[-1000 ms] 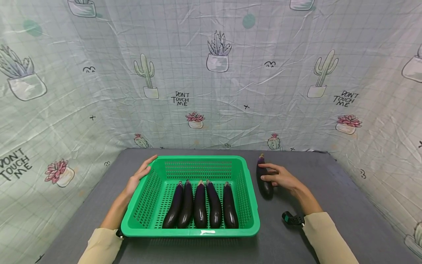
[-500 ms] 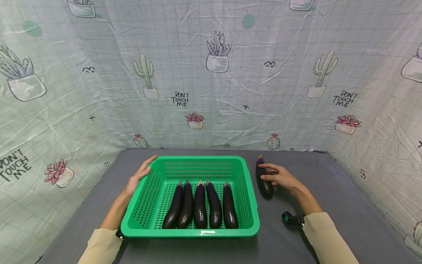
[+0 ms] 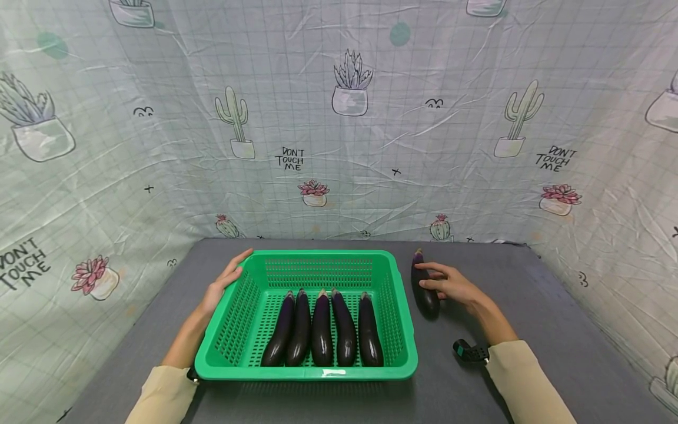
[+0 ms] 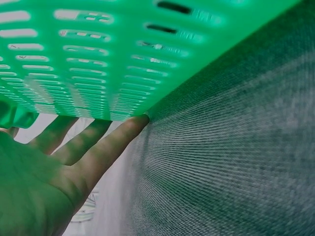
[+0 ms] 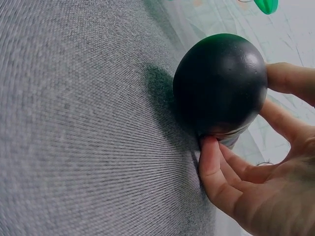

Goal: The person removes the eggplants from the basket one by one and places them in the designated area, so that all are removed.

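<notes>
My right hand (image 3: 454, 285) holds a dark purple eggplant (image 3: 428, 303) on the table, just right of the green basket. Its rounded end (image 5: 221, 81) faces the camera in the right wrist view, with the fingers and thumb around its side. My left hand (image 3: 216, 291) lies along the left side of the green plastic basket (image 3: 304, 373). In the left wrist view its straight fingers (image 4: 110, 147) reach along the slotted wall (image 4: 88, 73), down near the cloth. Inside the basket several eggplants (image 3: 321, 338) lie side by side, stems pointing away.
Grey cloth (image 3: 466, 400) covers the table. Behind it and along both sides hangs a pale curtain (image 3: 392, 135) printed with potted cacti. A black wrist device (image 3: 470, 351) sits at the right sleeve.
The stem end of the eggplant under my right hand has shifted very slightly left. Both hands and the basket stay in place.
</notes>
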Demonstrator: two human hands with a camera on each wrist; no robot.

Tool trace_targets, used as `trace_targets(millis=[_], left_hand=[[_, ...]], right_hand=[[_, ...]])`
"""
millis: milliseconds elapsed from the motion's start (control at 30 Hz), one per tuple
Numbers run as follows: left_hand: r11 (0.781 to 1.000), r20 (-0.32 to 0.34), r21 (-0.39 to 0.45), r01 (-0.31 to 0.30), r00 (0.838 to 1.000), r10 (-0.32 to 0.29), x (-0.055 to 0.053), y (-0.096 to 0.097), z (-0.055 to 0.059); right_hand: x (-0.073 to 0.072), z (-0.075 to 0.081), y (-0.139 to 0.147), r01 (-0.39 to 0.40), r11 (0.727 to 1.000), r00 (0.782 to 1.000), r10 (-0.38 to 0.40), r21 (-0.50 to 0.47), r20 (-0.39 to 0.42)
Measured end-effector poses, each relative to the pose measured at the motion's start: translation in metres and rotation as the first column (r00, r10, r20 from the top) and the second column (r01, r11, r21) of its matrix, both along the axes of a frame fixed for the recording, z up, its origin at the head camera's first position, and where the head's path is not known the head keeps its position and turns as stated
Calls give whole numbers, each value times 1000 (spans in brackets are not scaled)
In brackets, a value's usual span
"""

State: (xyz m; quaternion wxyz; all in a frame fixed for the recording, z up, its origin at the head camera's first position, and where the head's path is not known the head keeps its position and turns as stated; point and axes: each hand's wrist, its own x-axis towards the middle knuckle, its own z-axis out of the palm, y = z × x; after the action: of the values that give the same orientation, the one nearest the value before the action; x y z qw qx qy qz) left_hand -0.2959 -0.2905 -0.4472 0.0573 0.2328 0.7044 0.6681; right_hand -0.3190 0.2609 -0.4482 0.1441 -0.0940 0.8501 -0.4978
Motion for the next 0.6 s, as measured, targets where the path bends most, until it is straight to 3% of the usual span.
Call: trace_targets(millis=[600], left_hand=[[1000,-10,12,5,1000,-5,-2,0,-1]], right_hand=[[0,1,1,-7,1000,1000,7,27,-10]])
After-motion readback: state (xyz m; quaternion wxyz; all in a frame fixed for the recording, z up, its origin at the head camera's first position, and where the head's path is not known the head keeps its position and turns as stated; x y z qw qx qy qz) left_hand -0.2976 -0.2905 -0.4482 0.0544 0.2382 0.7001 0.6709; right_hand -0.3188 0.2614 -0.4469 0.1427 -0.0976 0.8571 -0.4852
